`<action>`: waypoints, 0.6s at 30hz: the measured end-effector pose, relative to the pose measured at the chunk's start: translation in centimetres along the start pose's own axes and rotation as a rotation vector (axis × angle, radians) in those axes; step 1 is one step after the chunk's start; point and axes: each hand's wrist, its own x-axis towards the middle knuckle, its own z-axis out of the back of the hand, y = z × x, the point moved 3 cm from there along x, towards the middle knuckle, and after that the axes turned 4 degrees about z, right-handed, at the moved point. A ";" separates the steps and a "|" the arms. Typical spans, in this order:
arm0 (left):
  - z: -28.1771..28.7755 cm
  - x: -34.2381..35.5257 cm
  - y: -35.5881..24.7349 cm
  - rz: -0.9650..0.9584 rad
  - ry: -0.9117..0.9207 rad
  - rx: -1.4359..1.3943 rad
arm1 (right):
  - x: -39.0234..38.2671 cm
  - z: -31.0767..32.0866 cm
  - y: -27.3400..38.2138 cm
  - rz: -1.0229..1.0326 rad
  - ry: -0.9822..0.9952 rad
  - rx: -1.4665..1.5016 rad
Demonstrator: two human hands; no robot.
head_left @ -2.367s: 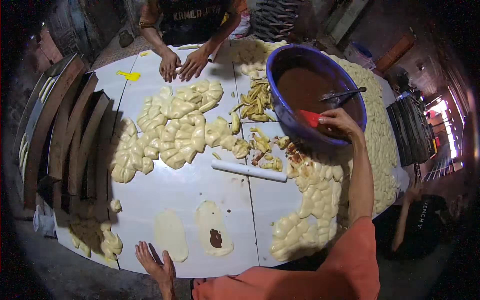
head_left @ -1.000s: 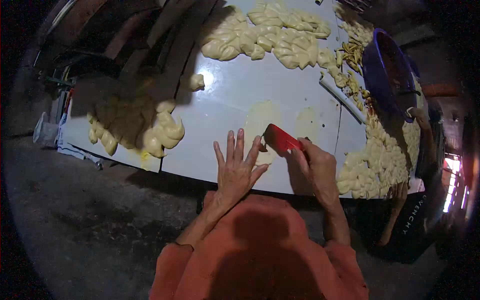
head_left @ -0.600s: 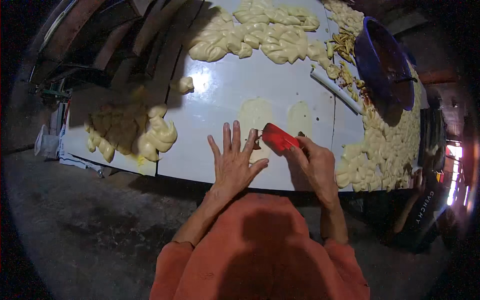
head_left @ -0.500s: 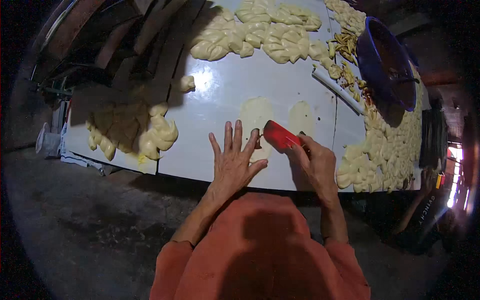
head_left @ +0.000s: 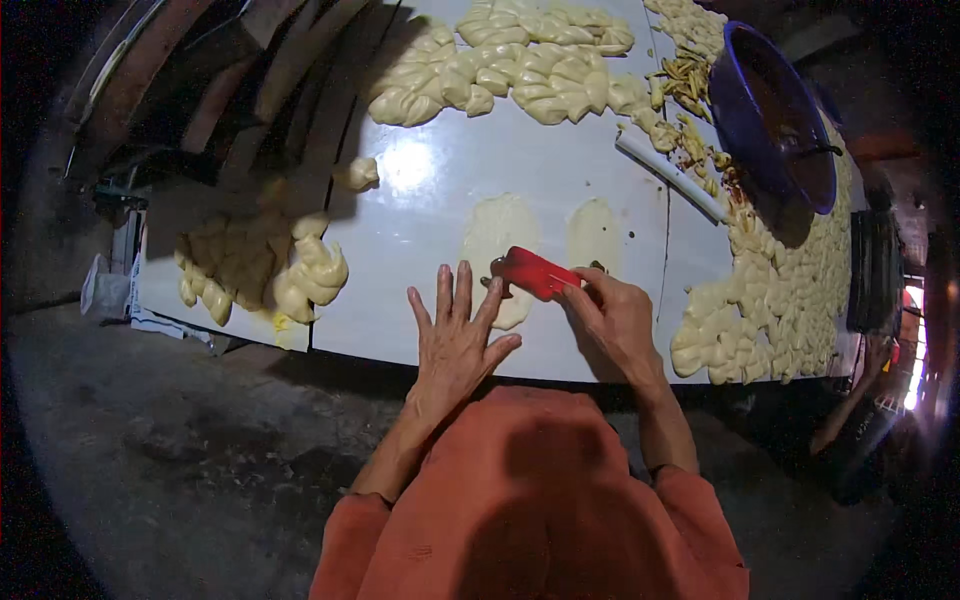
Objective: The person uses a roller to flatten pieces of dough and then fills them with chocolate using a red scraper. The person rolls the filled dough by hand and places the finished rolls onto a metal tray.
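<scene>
Across a glossy white tabletop (head_left: 405, 235) crossed by dark seams, daylight glared in one bright patch, and beyond its near edge lay a stained grey floor (head_left: 200, 420). Long dark trays (head_left: 215, 75) stood at the far left. On the right, a person in dark clothing (head_left: 870, 410) showed beyond the table, near a bright gap in the background.

Directly before you lay a long, thin, pale-cream oval of dough (head_left: 503, 222), smooth and matte, with brown paste (head_left: 497, 288) smeared near its lower half. A second, narrower cream oval (head_left: 593, 228) lay just right of it, its lower end hidden behind your right hand (head_left: 618, 325). That hand gripped a flat red plastic scraper (head_left: 540, 274), tilted over the first oval. Your left hand (head_left: 452, 340) held nothing, palm down, fingers spread, its index fingertip beside the paste; whether it touched, you could not tell.

Your wrists crossed the near edge. White surface stretched from the ovals to the far cream dough heap (head_left: 540, 75). Rightward, a white cylindrical rod (head_left: 672, 177), a deep purple-blue basin (head_left: 745, 140) and massed cream dough lumps (head_left: 755, 310) bordered your space.
</scene>
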 end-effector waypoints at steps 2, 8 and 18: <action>0.1 -0.1 0.0 0.024 0.029 0.014 | 0.1 0.1 -1.3 -0.157 0.048 0.203; -0.1 -1.3 0.2 0.049 -0.064 0.010 | 3.2 5.1 -7.6 -0.338 -0.099 0.953; -1.0 -1.5 -0.2 -0.114 -0.267 -0.031 | 8.0 26.7 -18.7 -0.010 -1.084 -0.504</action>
